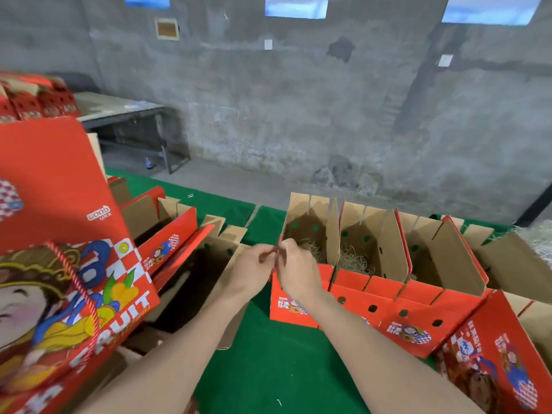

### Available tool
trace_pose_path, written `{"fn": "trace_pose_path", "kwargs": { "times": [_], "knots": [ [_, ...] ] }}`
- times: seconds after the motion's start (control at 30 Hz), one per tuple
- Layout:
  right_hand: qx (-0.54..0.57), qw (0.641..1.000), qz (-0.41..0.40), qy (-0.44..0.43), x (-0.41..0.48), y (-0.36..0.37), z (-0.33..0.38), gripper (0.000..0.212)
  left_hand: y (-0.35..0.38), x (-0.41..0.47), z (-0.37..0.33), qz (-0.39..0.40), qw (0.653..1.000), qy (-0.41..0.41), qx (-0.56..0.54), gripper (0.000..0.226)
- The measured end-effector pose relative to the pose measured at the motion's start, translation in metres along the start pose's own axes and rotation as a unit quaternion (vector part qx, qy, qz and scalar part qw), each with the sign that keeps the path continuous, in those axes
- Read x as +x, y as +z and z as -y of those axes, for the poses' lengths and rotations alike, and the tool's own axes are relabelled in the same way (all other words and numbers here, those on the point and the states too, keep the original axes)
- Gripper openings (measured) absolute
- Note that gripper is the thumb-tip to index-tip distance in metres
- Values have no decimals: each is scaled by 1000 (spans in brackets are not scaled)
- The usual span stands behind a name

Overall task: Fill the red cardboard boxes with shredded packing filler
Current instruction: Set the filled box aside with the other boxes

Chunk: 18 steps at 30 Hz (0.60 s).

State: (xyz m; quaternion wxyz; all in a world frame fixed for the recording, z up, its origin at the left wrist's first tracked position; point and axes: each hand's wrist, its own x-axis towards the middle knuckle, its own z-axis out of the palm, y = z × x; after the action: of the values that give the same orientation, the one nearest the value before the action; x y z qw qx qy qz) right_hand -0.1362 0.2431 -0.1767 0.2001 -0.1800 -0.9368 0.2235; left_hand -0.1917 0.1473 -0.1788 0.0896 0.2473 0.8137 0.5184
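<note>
A row of open red cardboard boxes stands on the green table cover, right of centre. Pale shredded filler lies in the bottoms of the first two. My left hand and my right hand meet at the left corner of the nearest box. Both pinch a thin red strip between their fingertips; whether the strip belongs to the box I cannot tell. A heap of loose filler shows at the far right edge.
A large red box lid with a cartoon print and a red-white cord handle leans at the left. Behind it are more open boxes. Another printed box stands at the lower right. A grey metal table and concrete wall lie beyond.
</note>
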Motion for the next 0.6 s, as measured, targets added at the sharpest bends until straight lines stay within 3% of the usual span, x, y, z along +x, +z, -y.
{"fn": "trace_pose_path", "kwargs": {
  "times": [0.13,0.23,0.33,0.47,0.53,0.6],
  "knots": [
    [134,987,-3,-93,-31,-20,63,15,-52,-63,-24,-174,983,49,28,12],
    [201,968,47,-145,-59,-24,111,15,-104,-111,-43,-263,956,85,95,7],
    [243,944,105,-198,-78,-28,163,21,-168,-141,-73,-355,912,128,160,17],
    [302,912,178,-214,-86,-45,228,35,-251,-162,-116,-406,844,155,314,43],
    [312,907,204,-198,-87,-50,253,42,-292,-169,-125,-403,799,101,436,63],
    [339,898,243,-142,-90,-52,268,49,-334,-178,-132,-330,806,-50,488,73]
  ]
}}
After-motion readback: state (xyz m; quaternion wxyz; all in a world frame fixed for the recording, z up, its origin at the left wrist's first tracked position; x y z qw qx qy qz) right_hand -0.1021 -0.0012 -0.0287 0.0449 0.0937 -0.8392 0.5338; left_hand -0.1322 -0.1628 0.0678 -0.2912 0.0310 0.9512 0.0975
